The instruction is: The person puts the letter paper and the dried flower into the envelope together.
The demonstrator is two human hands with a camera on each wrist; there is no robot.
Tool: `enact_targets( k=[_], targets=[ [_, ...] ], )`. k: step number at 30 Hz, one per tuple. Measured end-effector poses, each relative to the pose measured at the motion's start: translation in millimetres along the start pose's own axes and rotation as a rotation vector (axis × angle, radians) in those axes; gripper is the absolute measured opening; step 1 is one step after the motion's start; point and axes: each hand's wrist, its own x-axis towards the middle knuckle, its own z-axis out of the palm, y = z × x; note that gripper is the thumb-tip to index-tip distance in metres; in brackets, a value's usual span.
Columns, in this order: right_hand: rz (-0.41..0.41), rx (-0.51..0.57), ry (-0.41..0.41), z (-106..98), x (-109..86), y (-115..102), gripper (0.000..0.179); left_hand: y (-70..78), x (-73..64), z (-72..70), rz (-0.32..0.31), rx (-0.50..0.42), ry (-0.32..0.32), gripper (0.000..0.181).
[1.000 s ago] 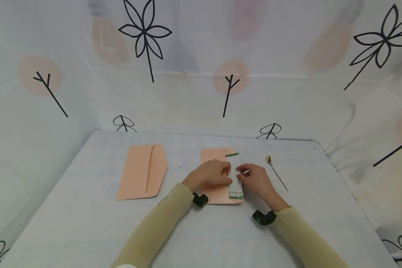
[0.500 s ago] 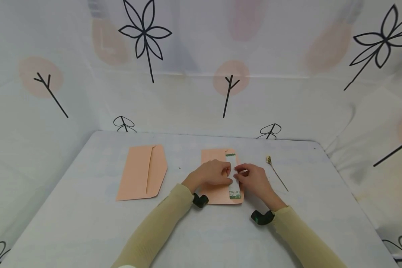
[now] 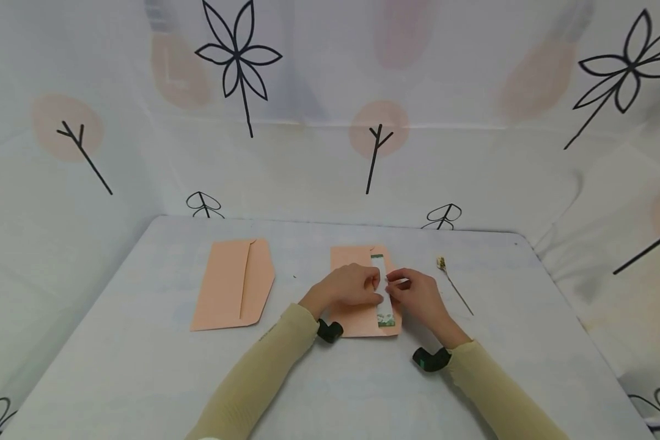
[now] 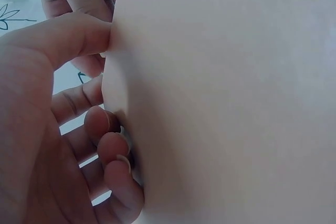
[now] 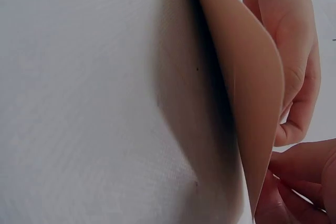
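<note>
A narrow white paper strip (image 3: pixel 381 275) with green printed ends lies over the right part of a peach envelope (image 3: pixel 352 321) in the head view. My left hand (image 3: pixel 349 284) reaches across the envelope with curled fingers, its thumb and index fingertips at the strip's left side. From the right, my right hand (image 3: pixel 418 295) pinches at the strip's right edge with thumb and index finger. The left wrist view has the peach surface close up beside the curled left hand (image 4: pixel 79 145). In the right wrist view, the right hand (image 5: pixel 310 182) meets the envelope's edge; its exact hold is partly hidden.
A second peach envelope (image 3: pixel 222 284) lies flat on the left of the white-covered table (image 3: pixel 143 379). A dried flower (image 3: pixel 453 284) with a thin stem lies right of the right hand. Patterned cloth (image 3: pixel 308 165) hangs behind the table.
The white strip looks narrower than a second ago, as its right edge has come leftward and bares the envelope's right margin. My right hand shifted slightly left; the left hand stayed almost still.
</note>
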Motion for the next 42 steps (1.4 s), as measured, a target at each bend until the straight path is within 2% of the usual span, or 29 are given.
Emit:
enact_targets(
  k=[6,13,20,29,37,42],
  targets=[
    [-0.022,0.002,-0.012,3,0.6,2,0.021,0.2,0.2,0.2,0.000,0.000,-0.001,0.022],
    [-0.027,0.054,-0.063,6,2.0,4,0.023,-0.7,0.4,0.5,-0.007,0.012,0.002,0.023],
    [-0.104,0.105,-0.099,8,5.0,8,0.018,-0.8,1.3,0.1,0.013,0.021,0.015,0.025],
    [-0.093,0.220,-0.175,9,8.7,9,0.011,-0.4,1.4,-0.8,-0.012,0.028,0.004,0.024],
    [-0.079,0.188,-0.164,4,9.0,16,0.011,-2.4,0.7,3.0,-0.028,-0.014,-0.014,0.024],
    [-0.101,0.167,-0.167,-3,8.3,22,0.014,-3.3,1.2,3.8,-0.056,-0.016,-0.039,0.023]
  ],
)
